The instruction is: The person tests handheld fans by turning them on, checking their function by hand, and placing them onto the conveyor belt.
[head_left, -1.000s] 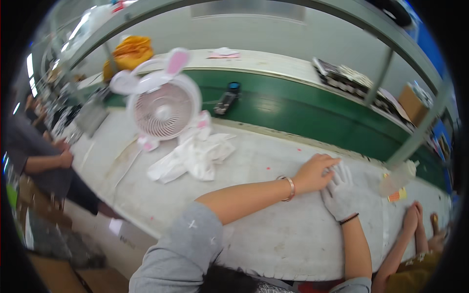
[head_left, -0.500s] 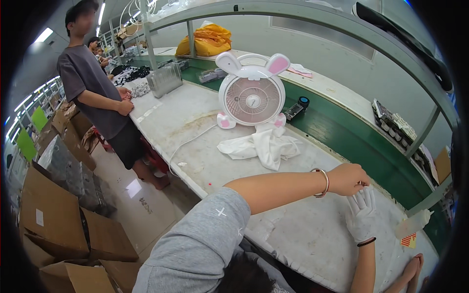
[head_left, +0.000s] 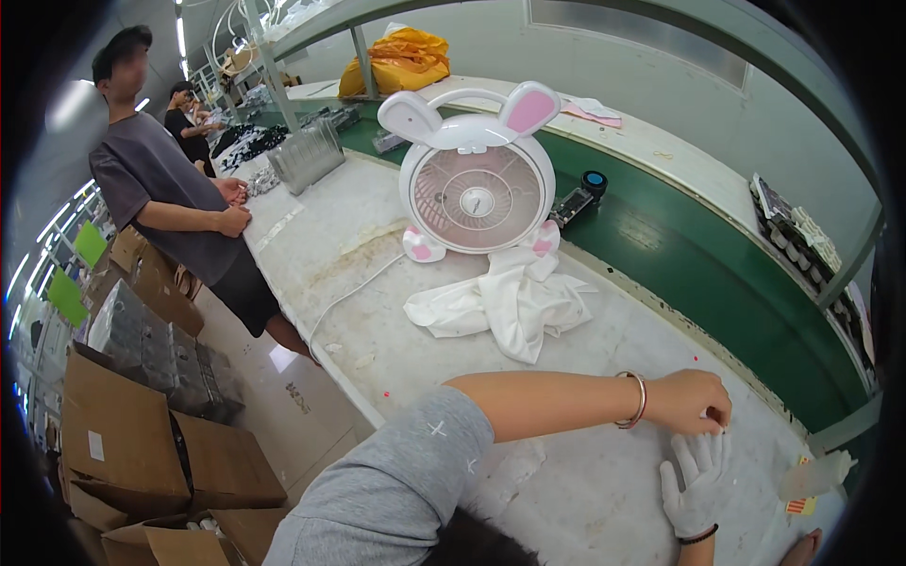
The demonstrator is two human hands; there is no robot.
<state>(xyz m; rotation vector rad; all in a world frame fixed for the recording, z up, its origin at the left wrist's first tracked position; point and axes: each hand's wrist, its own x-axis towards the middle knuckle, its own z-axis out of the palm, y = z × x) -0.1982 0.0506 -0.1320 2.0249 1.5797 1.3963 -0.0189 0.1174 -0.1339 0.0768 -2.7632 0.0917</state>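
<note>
My left hand (head_left: 689,398), bare and with a metal bangle at the wrist, reaches across to the right. Its fingers are closed in a pinch at a fingertip of the white glove (head_left: 696,491) that covers my right hand. Inside that glove my right hand (head_left: 691,509) is held with its fingers stretched upward and the thumb apart; a dark band circles the wrist. Farther off stands a white rabbit-shaped fan (head_left: 478,193) with pink ears and feet. A crumpled white cloth (head_left: 514,307) lies before it on the worktable (head_left: 585,453).
A translucent squeeze bottle (head_left: 813,476) stands right of my gloved hand. Behind the table runs a green conveyor belt (head_left: 651,236) with a black device (head_left: 580,198) on it. A co-worker (head_left: 175,189) stands at the left table side. Cardboard boxes (head_left: 123,424) fill the lower left.
The view has shifted, and both my hands sit slightly lower in it. My right hand's gloved fingers are more spread, with the thumb now out to the side.
</note>
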